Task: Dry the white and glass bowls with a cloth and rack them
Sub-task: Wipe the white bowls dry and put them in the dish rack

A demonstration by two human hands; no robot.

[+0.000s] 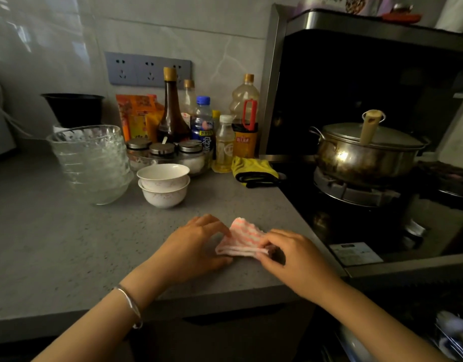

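The cloth (242, 240) lies folded on the counter (68, 244), near the front edge. The left hand (196, 244) grips its left side. The right hand (290, 257) apparently pinches its right corner. Stacked white bowls (163, 184) stand behind, just beside stacked glass bowls (94, 163).

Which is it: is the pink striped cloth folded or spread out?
Folded: the cloth shows stacked layers along its near edge; the left hand and right hand hold its ends.

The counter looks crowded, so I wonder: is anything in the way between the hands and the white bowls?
Nothing visible. The left hand and right hand hold the striped cloth at the near edge; only bare counter lies between them and the stacked white bowls.
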